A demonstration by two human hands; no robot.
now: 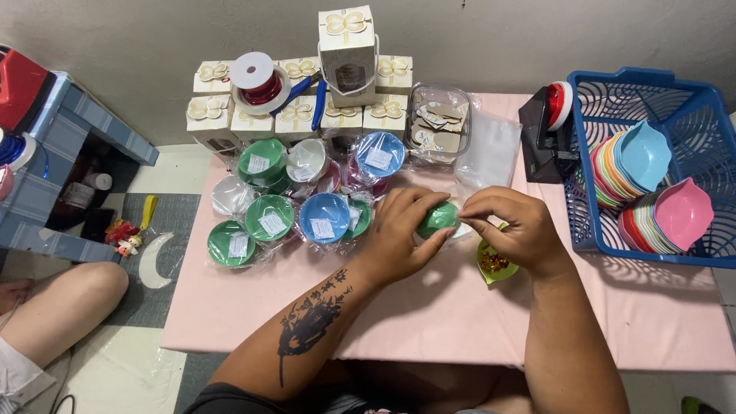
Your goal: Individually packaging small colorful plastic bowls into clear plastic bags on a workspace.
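On a pink table [429, 322], left hand [399, 238] cups a green bowl [437, 218]; right hand [510, 226] pinches its wrap beside white boxes [299, 100].

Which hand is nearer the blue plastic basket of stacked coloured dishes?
Right. The right hand is beside the blue plastic basket, just left of it; the left hand lies farther left, holding the green bowl.

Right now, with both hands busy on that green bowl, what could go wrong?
The green bowl is pinched between the left hand and right hand; it might slip. The right wrist hangs over the small green dish of beads, which could tip. A left elbow swing might scatter the wrapped bowls.
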